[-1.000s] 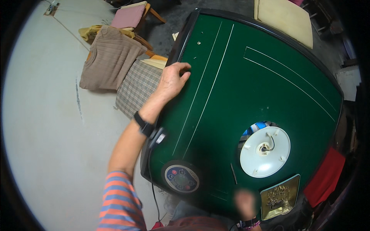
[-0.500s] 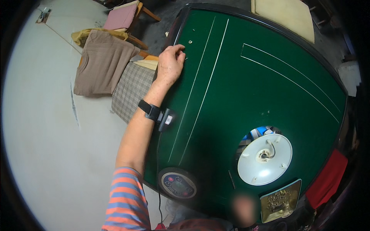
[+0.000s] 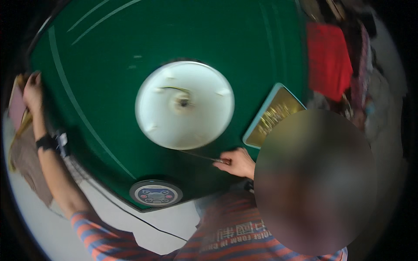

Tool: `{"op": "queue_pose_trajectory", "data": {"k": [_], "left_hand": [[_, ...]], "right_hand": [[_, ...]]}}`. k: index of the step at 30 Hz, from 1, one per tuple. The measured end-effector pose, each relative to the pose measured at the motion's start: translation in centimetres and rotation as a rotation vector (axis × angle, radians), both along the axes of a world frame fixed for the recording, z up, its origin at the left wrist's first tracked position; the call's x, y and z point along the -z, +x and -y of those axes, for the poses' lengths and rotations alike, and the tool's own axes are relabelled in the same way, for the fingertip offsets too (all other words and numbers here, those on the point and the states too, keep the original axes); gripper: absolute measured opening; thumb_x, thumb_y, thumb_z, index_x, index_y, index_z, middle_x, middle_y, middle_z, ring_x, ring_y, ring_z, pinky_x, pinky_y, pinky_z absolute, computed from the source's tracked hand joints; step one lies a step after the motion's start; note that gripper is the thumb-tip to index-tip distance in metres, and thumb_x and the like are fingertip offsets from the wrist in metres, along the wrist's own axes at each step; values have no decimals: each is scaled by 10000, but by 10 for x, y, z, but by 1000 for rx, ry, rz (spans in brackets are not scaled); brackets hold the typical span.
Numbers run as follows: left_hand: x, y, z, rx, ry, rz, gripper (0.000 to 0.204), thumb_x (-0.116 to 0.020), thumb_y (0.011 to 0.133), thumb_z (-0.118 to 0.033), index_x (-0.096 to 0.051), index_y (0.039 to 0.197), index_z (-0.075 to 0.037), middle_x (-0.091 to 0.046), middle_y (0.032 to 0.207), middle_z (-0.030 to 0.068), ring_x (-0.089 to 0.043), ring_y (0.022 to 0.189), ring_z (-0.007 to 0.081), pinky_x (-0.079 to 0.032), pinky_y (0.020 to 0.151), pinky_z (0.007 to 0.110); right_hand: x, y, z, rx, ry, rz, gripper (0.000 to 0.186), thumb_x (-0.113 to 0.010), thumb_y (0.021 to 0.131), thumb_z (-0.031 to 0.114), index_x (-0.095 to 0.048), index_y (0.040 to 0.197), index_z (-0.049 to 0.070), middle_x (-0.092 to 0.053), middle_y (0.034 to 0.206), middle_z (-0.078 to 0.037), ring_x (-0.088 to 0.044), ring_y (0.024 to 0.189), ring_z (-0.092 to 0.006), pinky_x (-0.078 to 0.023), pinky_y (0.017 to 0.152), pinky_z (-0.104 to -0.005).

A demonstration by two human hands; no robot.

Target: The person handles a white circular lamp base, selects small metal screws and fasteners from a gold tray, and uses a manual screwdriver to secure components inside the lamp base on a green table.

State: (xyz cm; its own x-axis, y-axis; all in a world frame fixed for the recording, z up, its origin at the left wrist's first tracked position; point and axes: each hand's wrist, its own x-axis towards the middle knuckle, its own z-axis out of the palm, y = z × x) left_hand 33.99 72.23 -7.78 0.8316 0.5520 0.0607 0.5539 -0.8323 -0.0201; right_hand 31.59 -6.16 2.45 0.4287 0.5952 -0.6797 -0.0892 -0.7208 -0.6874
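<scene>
My left hand (image 3: 33,92) is stretched to the far left edge of the green table (image 3: 104,78). Its fingers are drawn together; whatever they may hold is too small and blurred to name. My right hand (image 3: 237,162) closes around the near end of a thin-shafted screwdriver (image 3: 198,155), whose shaft points left along the table, under the near rim of a white round lamp dish (image 3: 187,124). A short wire curls from the dish's centre. Right of it lies a shallow turquoise-rimmed tray (image 3: 254,135) holding many small brass-coloured pieces, partly covered by a blurred patch.
A round control panel (image 3: 156,195) with buttons sits in the table's near corner. A black cable (image 3: 143,222) runs from the device on my left wrist. Red cloth (image 3: 329,61) hangs beyond the right edge; a chair with a brown garment (image 3: 32,163) stands at left.
The view has swung right and down toward the dish. My right hand now shows, gripping the screwdriver that lay beside the dish. My left hand stays near the table's left edge.
</scene>
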Motion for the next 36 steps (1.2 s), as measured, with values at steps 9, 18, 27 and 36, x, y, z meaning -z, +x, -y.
{"op": "queue_pose_trajectory", "data": {"k": [9, 18, 27, 36], "left_hand": [[-1, 14, 7, -116, -54, 219, 349, -582, 993, -355, -705, 1138, -63, -724, 1097, 61, -668, 936, 186, -493, 815, 296], [-158, 15, 460, 152, -784, 486, 159, -578, 994, -81, -646, 1055, 50, -626, 931, 54, -537, 796, 105, -444, 745, 237], [-148, 8, 715, 522, -1137, 129, 132, -690, 804, 95, -638, 894, 15, -651, 913, 100, -613, 761, 175, -496, 666, 260], [-135, 11, 764, 495, -1000, 40, 113, -724, 830, 39, -676, 928, 6, -636, 797, 62, -568, 628, 121, -464, 581, 240]], "right_hand": [[0, -6, 11, 23, -79, 39, 444, -677, 870, 467, -635, 659, 78, -602, 575, -122, -616, 579, -357, -480, 562, -443], [10, -18, 24, 91, 34, 104, 427, -685, 868, 441, -613, 663, 74, -616, 586, -124, -615, 550, -342, -471, 520, -420], [13, -58, 65, 153, 147, 170, 359, -649, 878, 410, -639, 809, 58, -637, 644, -181, -655, 639, -384, -490, 596, -518], [-1, -72, 163, 165, 56, 130, 372, -652, 899, 399, -596, 751, 63, -631, 621, -140, -643, 600, -364, -494, 579, -487]]}}
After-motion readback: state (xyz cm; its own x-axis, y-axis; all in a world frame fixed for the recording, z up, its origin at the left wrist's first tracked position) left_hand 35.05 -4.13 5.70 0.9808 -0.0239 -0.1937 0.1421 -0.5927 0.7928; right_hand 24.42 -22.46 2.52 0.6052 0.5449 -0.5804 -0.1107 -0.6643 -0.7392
